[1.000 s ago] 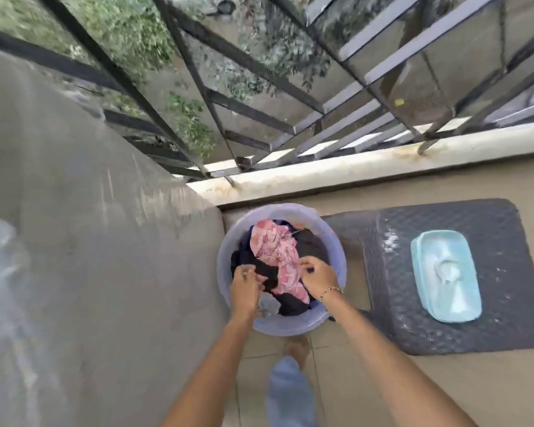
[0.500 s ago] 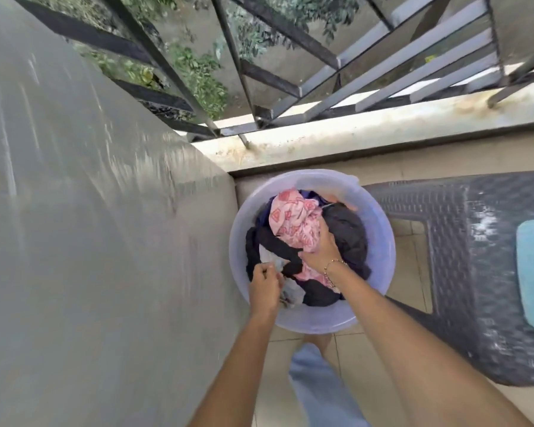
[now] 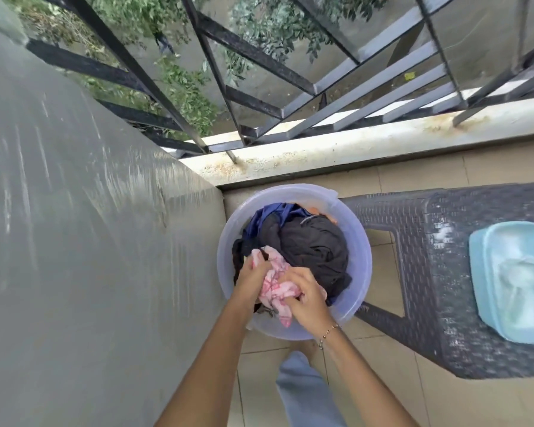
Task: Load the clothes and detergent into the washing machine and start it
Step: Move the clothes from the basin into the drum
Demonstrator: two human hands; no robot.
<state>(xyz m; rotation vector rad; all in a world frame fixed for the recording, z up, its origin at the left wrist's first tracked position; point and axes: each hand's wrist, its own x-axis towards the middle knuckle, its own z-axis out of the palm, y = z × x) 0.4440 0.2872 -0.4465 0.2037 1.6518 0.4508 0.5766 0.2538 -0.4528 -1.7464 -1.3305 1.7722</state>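
Note:
A pale lilac plastic basin (image 3: 360, 251) stands on the tiled floor in the corner, full of clothes. A black garment (image 3: 312, 245) and a blue one (image 3: 270, 212) fill its far side. At the near side both hands grip a bunched pink patterned cloth (image 3: 276, 280): my left hand (image 3: 252, 280) holds its left part, and my right hand (image 3: 305, 298), with a bead bracelet on the wrist, holds its right part. A light blue tub of white detergent powder (image 3: 512, 282) sits on the dark stool to the right. The washing machine is out of view.
A grey wall (image 3: 74, 241) runs down the whole left side. A dark woven-pattern plastic stool (image 3: 435, 272) stands right of the basin. A black metal railing (image 3: 259, 97) tops the stained white ledge (image 3: 367, 143) behind. My foot and trouser leg (image 3: 302, 389) are below the basin.
The pink cloth has been pulled from the basin's middle to its near side and bunched between both hands. The black garment now lies uncovered. The camera has come closer.

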